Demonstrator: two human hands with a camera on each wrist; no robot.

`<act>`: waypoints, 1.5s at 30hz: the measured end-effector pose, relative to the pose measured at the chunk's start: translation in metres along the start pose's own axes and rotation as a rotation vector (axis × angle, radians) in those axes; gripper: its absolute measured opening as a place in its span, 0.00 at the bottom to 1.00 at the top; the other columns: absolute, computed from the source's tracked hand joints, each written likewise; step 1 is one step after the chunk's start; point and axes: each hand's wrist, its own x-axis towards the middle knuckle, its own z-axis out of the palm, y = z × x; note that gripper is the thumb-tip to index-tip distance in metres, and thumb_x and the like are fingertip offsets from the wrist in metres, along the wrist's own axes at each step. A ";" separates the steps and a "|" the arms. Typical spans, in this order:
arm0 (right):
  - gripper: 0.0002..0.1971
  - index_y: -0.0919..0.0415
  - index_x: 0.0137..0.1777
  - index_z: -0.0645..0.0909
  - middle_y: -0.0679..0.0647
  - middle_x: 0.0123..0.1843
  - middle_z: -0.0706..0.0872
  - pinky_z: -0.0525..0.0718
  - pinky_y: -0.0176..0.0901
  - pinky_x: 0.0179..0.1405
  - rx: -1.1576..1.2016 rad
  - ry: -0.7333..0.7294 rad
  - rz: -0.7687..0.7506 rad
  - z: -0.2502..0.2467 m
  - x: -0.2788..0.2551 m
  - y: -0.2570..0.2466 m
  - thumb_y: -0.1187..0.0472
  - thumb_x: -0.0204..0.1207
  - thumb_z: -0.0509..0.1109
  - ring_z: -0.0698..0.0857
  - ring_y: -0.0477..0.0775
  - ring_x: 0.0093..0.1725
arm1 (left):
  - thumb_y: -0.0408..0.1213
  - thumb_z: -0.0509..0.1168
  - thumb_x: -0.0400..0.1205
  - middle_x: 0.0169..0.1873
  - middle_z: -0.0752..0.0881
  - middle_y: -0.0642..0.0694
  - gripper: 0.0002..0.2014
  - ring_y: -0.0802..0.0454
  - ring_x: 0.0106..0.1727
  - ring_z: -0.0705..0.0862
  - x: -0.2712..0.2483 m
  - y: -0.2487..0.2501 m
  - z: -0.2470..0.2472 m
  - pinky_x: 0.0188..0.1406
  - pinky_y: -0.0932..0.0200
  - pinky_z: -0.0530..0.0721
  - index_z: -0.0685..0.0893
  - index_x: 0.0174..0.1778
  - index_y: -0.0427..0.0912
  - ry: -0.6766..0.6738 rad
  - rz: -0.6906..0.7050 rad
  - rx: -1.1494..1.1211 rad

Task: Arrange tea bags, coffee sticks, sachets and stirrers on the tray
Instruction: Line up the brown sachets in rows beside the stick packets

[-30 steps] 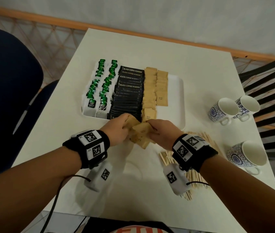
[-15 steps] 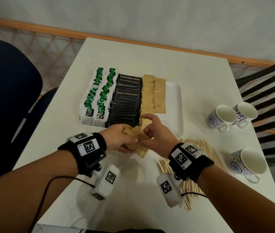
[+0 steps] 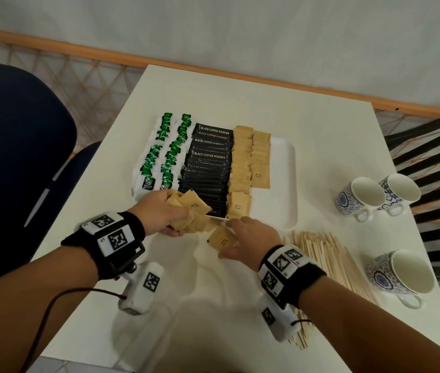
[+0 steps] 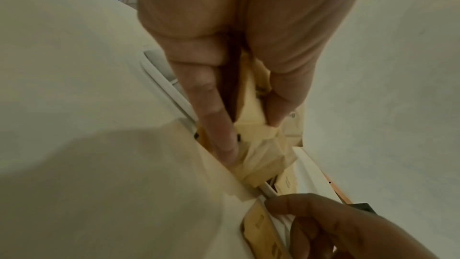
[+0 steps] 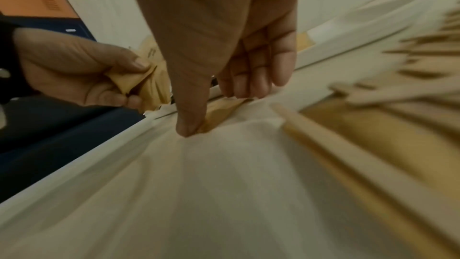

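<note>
- You are looking at a white table [image 3: 307, 125] standing against a pale wall [image 3: 240, 30].
- Three blue-patterned cups are sitting on its right side: two [image 3: 358, 197] [image 3: 399, 191] touching each other, a third [image 3: 399, 273] nearer you.
- A dark blue chair [image 3: 17, 146] is standing left; a black slatted chair [image 3: 434, 168] is standing right.

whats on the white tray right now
On the white tray, left to right: green tea bags, black coffee sticks, two columns of brown sugar sachets. Its right side is bare. The left hand covers the near left corner.
</note>
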 end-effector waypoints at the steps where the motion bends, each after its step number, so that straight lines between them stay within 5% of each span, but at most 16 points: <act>1: 0.35 0.50 0.74 0.69 0.51 0.66 0.78 0.80 0.51 0.59 -0.011 -0.011 0.010 0.000 0.000 -0.004 0.38 0.69 0.72 0.79 0.55 0.64 | 0.28 0.72 0.76 0.45 0.88 0.36 0.15 0.44 0.33 0.89 0.000 0.000 -0.001 0.30 0.56 0.89 0.80 0.58 0.40 0.007 0.004 -0.002; 6: 0.28 0.54 0.68 0.73 0.52 0.62 0.76 0.81 0.50 0.56 -0.048 -0.028 0.015 -0.004 0.005 -0.013 0.44 0.70 0.73 0.79 0.56 0.61 | 0.28 0.71 0.77 0.45 0.88 0.35 0.15 0.43 0.31 0.89 -0.002 0.001 -0.001 0.29 0.57 0.89 0.79 0.58 0.40 0.010 0.004 -0.022; 10: 0.20 0.60 0.65 0.72 0.57 0.60 0.78 0.79 0.49 0.44 -0.223 0.000 -0.129 -0.001 0.004 -0.021 0.56 0.74 0.64 0.80 0.61 0.57 | 0.28 0.70 0.77 0.45 0.88 0.35 0.12 0.42 0.33 0.90 -0.002 0.004 0.002 0.29 0.56 0.87 0.80 0.55 0.42 -0.015 0.030 -0.009; 13: 0.22 0.62 0.70 0.68 0.58 0.65 0.76 0.76 0.49 0.42 -0.296 -0.003 -0.227 0.004 0.003 -0.019 0.64 0.75 0.60 0.78 0.61 0.59 | 0.29 0.70 0.77 0.45 0.88 0.35 0.12 0.41 0.34 0.90 0.000 0.006 0.005 0.31 0.55 0.88 0.80 0.55 0.41 -0.025 0.040 -0.012; 18: 0.22 0.61 0.72 0.70 0.57 0.67 0.74 0.71 0.47 0.39 -0.333 0.026 -0.247 0.006 0.006 -0.011 0.65 0.77 0.57 0.75 0.60 0.61 | 0.29 0.71 0.77 0.48 0.88 0.34 0.15 0.43 0.33 0.90 0.005 0.008 0.010 0.31 0.55 0.87 0.80 0.58 0.40 -0.049 0.026 -0.020; 28: 0.23 0.61 0.75 0.65 0.59 0.64 0.74 0.78 0.51 0.41 -0.229 0.100 -0.337 -0.002 0.015 0.006 0.70 0.79 0.57 0.77 0.61 0.58 | 0.29 0.72 0.76 0.44 0.87 0.35 0.12 0.43 0.30 0.88 0.015 0.026 0.015 0.26 0.59 0.87 0.81 0.53 0.42 -0.018 0.013 -0.135; 31: 0.22 0.56 0.71 0.71 0.56 0.63 0.77 0.82 0.55 0.50 -0.093 0.074 -0.308 -0.006 0.020 0.013 0.69 0.78 0.58 0.78 0.59 0.60 | 0.29 0.73 0.76 0.45 0.88 0.36 0.13 0.42 0.31 0.88 0.020 0.030 0.016 0.26 0.58 0.87 0.81 0.53 0.42 -0.017 0.002 -0.160; 34: 0.13 0.53 0.61 0.82 0.51 0.57 0.84 0.81 0.46 0.55 0.150 0.083 -0.247 -0.019 0.022 0.022 0.60 0.81 0.61 0.81 0.52 0.55 | 0.30 0.74 0.75 0.47 0.88 0.35 0.15 0.40 0.35 0.89 0.026 0.034 0.018 0.33 0.51 0.91 0.80 0.55 0.41 -0.020 -0.005 -0.186; 39: 0.05 0.53 0.41 0.82 0.48 0.42 0.88 0.86 0.40 0.43 0.696 0.165 0.038 -0.052 0.023 0.046 0.55 0.79 0.68 0.87 0.46 0.42 | 0.32 0.74 0.76 0.48 0.89 0.32 0.18 0.38 0.36 0.89 0.034 0.043 0.021 0.30 0.56 0.89 0.81 0.61 0.37 -0.042 0.005 -0.243; 42: 0.05 0.59 0.43 0.78 0.59 0.38 0.89 0.85 0.46 0.30 1.027 0.197 0.128 -0.067 0.028 0.055 0.63 0.80 0.65 0.89 0.55 0.35 | 0.33 0.74 0.76 0.46 0.90 0.33 0.17 0.38 0.36 0.89 0.037 0.050 0.026 0.28 0.57 0.89 0.81 0.60 0.36 -0.058 0.007 -0.286; 45: 0.03 0.58 0.45 0.78 0.56 0.34 0.87 0.87 0.48 0.31 1.055 0.302 0.150 -0.075 0.037 0.056 0.63 0.80 0.64 0.87 0.53 0.31 | 0.32 0.73 0.77 0.45 0.90 0.33 0.14 0.39 0.36 0.89 0.041 0.058 0.033 0.29 0.56 0.90 0.81 0.57 0.37 -0.064 0.017 -0.313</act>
